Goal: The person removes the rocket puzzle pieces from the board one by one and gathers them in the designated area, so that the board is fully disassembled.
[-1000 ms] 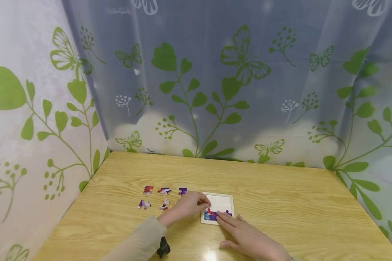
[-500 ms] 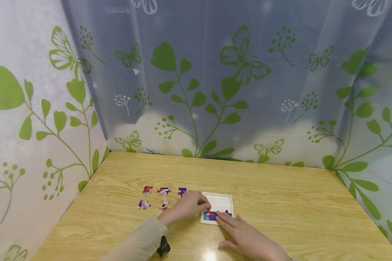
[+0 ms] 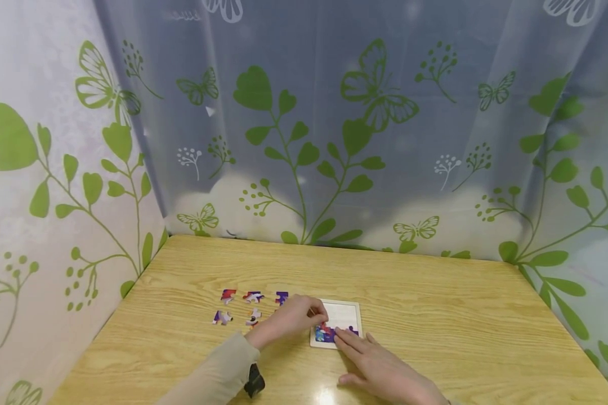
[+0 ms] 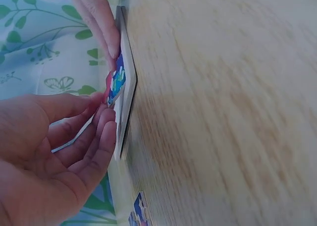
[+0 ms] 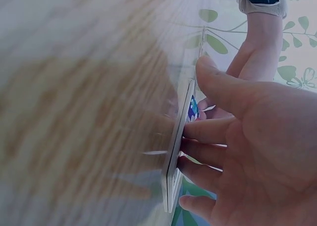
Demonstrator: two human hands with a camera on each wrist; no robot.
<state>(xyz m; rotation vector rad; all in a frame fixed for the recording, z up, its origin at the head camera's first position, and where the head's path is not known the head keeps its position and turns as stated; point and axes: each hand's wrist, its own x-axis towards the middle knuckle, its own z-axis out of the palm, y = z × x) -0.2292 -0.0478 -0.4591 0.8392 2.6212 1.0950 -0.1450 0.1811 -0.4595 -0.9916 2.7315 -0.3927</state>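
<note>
My left hand [image 3: 295, 315] is at the left side of a square puzzle tray [image 3: 358, 315] with a pale rim. Its thumb and index finger pinch a reddish puzzle piece [image 4: 107, 84], which stands tilted against the tray's left part. Blue and purple pieces [image 3: 326, 336] fill the near row of the tray; the white base shows behind them. The straight fingers of my right hand [image 3: 380, 365] rest on that row, and cover part of it. In the right wrist view its thumb stands away from the tray.
Several loose puzzle pieces lie in two rows left of the tray, among them a red one [image 3: 228, 295] and a purple one [image 3: 282, 297]. My left forearm partly hides the nearer row. Patterned curtains [image 3: 304, 169] surround the wooden table [image 3: 436, 304].
The fingertips of my left hand have shifted slightly at the tray's left side, with the reddish piece still pinched. My right hand stays on the near row.
</note>
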